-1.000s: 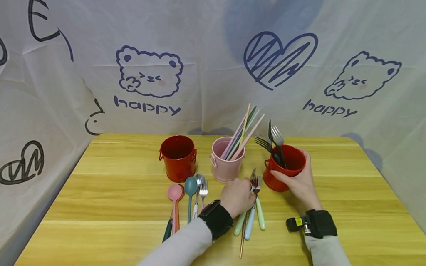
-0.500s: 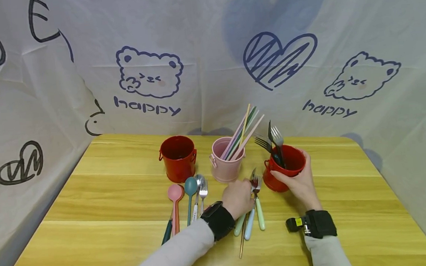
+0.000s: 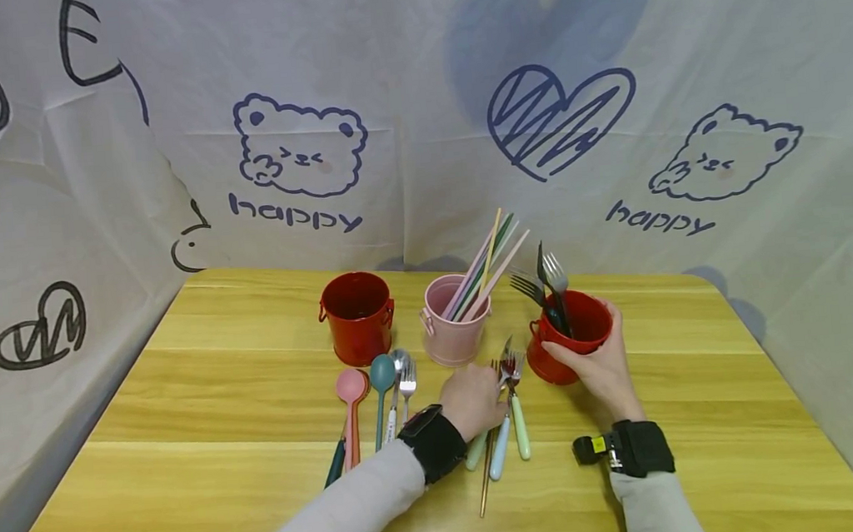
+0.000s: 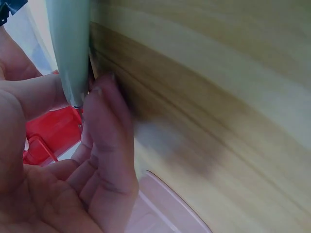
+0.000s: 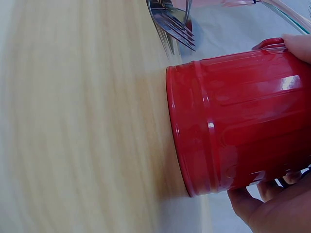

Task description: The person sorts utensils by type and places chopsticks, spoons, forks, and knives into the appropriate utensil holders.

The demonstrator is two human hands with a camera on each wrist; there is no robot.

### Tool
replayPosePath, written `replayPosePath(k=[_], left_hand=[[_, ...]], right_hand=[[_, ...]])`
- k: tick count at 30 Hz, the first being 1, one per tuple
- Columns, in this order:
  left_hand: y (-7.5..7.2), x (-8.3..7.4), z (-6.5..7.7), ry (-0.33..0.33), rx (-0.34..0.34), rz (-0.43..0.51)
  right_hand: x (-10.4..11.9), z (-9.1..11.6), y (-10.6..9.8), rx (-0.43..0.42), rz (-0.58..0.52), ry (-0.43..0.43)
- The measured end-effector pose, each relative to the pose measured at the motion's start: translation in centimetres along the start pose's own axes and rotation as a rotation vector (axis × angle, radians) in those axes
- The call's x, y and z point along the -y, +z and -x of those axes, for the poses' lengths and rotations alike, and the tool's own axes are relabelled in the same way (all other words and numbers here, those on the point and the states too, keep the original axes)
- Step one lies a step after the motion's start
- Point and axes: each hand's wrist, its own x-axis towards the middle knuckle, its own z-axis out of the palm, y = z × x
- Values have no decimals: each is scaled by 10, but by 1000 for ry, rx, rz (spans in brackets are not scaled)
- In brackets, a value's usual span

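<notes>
My left hand [image 3: 473, 401] is low over a cluster of forks and other cutlery. In the left wrist view, its thumb and fingers pinch a utensil with a pale green handle [image 4: 70, 53] near the metal neck; its head is hidden there. Beside it lie a blue-handled utensil [image 3: 500, 452], a green-handled fork [image 3: 520, 426] and a thin gold handle [image 3: 486, 487]. My right hand [image 3: 601, 365] grips the right-hand red bucket [image 5: 243, 121] around its side and rim. Two forks [image 3: 556, 272] and a dark-handled piece of cutlery stand in that bucket.
A pink bucket [image 3: 451, 339] holding several straws [image 3: 497, 260] stands at the back middle. Left of it is another red bucket [image 3: 359, 325]. In front lie a pink spoon [image 3: 349, 386], a teal spoon [image 3: 382, 372], a fork [image 3: 407, 378] and other pieces on the wooden table [image 3: 185, 452].
My left hand has shifted slightly down and left, uncovering more fork tines beside its fingers; the pale green handle has moved a little with it. My right hand stays on the red bucket.
</notes>
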Motion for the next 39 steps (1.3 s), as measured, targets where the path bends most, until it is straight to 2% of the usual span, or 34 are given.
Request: replayPosePath(k=[6,15,25,35,39], left_hand=[[0,3,1,-9,21,-9],[1,6,2,-16,38,50],[-3,7,5,40,18,87],[-9,8,7,75,39,120],[-12,8,9,66,48,121]], right_hand=[[0,0,0,-5,4,1],[0,0,0,1,0,1],[1,0,0,-1,4,5],[0,0,0,-7,6,5],[0,0,0,-4,8,10]])
